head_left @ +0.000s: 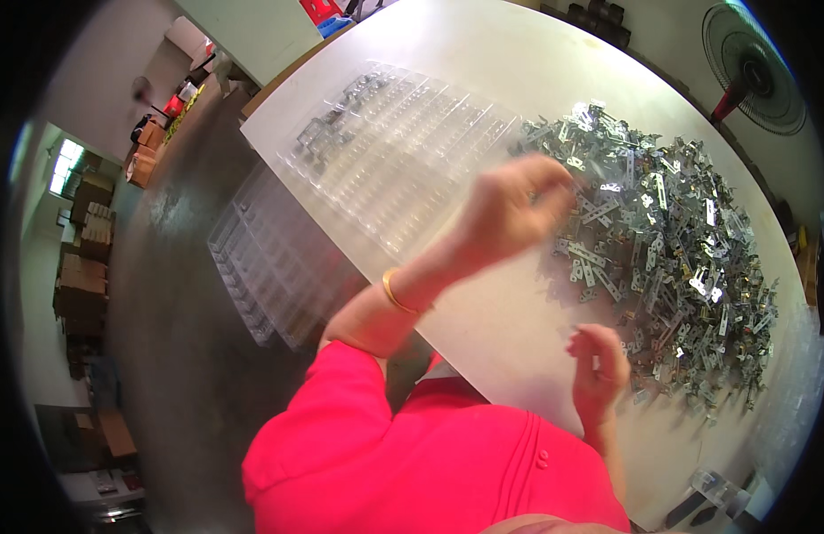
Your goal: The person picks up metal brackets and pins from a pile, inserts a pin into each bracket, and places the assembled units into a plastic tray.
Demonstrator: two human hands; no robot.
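Note:
A large heap of small silvery metal brackets (688, 258), some with bits of brass colour, covers the right part of the white table. My left hand (519, 209), with a gold bangle (389, 289) at the wrist, reaches across to the heap's left edge; motion smears its curled fingers, and whether anything is in them cannot be made out. Close to my body, my right hand (600, 372) is held near the heap's lower left side with its fingers bent in toward the thumb. A small pale spot shows between them, too indistinct to name.
Clear plastic compartment trays (403, 151) lie on the table's far left, some cells at one end filled with metal pieces. More clear trays (269, 258) sit lower, beside the table's left edge. A fan (754, 76) stands beyond the far right edge; clear plastic (799, 409) lies at right.

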